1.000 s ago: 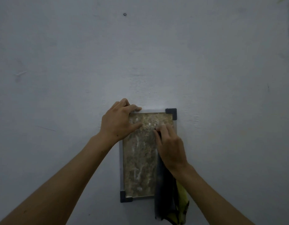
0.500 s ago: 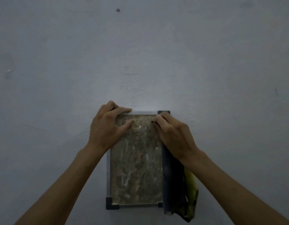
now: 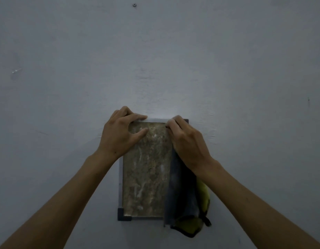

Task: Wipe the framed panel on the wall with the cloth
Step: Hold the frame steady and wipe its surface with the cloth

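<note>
A framed panel with a mottled brown surface, pale frame and dark corner pieces hangs on the wall. My left hand grips its top left corner, fingers curled over the top edge and thumb on the surface. My right hand lies over the top right corner, holding a grey and yellow cloth against the panel. The cloth hangs down under the hand, covers the panel's right edge and reaches past the bottom right corner.
A plain grey-white wall fills the view. A small screw or nail sits high above the panel. A faint scuff marks the wall at the left.
My right hand has slid with the cloth from the panel's upper middle up to its top right corner. My left hand has kept its hold on the top left corner.
</note>
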`<state>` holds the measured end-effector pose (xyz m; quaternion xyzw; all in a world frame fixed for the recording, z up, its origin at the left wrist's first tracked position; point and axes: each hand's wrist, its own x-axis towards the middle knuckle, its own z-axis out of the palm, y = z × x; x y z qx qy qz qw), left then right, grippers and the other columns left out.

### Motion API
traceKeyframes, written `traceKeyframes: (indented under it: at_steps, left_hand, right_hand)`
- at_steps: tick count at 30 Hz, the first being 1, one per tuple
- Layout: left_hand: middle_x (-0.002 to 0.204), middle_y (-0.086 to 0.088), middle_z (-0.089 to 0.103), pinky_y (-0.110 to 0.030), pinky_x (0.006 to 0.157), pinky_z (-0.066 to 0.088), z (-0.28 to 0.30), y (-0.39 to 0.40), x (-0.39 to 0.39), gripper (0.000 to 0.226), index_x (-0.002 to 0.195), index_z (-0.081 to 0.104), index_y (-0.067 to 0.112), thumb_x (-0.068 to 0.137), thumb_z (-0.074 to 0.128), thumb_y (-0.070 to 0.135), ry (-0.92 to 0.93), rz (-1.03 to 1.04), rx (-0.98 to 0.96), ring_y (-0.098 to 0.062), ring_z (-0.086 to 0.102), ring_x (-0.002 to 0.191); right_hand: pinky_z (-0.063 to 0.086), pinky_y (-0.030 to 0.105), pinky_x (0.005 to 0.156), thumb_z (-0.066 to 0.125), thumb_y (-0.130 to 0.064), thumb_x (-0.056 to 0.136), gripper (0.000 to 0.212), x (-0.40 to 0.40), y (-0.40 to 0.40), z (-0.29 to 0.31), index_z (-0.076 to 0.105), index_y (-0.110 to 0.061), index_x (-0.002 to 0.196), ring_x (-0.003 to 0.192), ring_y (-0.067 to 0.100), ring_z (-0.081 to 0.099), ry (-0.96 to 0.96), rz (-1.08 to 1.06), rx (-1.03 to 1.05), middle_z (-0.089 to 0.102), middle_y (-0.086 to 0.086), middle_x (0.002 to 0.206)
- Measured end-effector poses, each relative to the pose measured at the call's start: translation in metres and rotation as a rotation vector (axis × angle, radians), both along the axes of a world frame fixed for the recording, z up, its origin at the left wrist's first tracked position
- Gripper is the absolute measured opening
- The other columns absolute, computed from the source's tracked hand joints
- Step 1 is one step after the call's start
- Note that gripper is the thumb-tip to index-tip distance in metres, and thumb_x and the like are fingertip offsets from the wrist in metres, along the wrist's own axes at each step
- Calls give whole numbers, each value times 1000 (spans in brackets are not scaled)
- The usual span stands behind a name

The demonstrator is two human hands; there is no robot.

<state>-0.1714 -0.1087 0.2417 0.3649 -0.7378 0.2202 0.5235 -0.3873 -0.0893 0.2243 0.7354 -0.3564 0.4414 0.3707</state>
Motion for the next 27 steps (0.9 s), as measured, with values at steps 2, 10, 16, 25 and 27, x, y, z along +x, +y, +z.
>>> traceKeyframes:
  at_steps: [2, 10, 16, 25, 27]
  left_hand:
    - [98, 1, 52, -24, 74, 39, 2, 3, 3, 42, 123, 71, 24, 85, 77, 40, -22, 3, 11, -15, 50, 92]
    - [97, 4, 58, -29, 76, 46, 17, 1, 12, 43, 124, 71, 27, 84, 76, 43, -86, -1, 62, -12, 52, 90]
    - [100, 3, 64, -35, 80, 53, 18, 2, 12, 43, 123, 72, 27, 83, 78, 42, -63, -15, 71, -13, 57, 90]
    - [99, 5, 64, -35, 77, 54, 22, -2, 13, 41, 121, 73, 28, 83, 77, 44, -86, 3, 69, -12, 57, 88]
    - [99, 5, 63, -34, 76, 53, 23, 0, 14, 40, 121, 73, 29, 83, 76, 44, -94, 14, 72, -13, 57, 88]
  right_hand:
    - [60, 33, 65, 54, -12, 100, 10, 3, 6, -21, 60, -5, 105, 77, 21, 63, 58, 7, 67, 60, 11, 103]
    - [58, 35, 70, 51, -5, 101, 9, 8, 1, 6, 59, -6, 106, 82, 20, 59, -30, 12, 28, 54, 8, 109]
    - [58, 35, 72, 52, -10, 102, 11, 10, 4, -17, 60, -7, 108, 83, 23, 62, 27, 22, 119, 58, 9, 108]
    - [57, 32, 75, 53, -9, 101, 10, 26, 1, -22, 60, -4, 105, 87, 20, 60, 8, 53, 94, 58, 11, 106]
    - [57, 33, 74, 51, -11, 102, 10, 24, 1, -14, 59, -6, 105, 86, 19, 60, 17, 43, 103, 57, 9, 107]
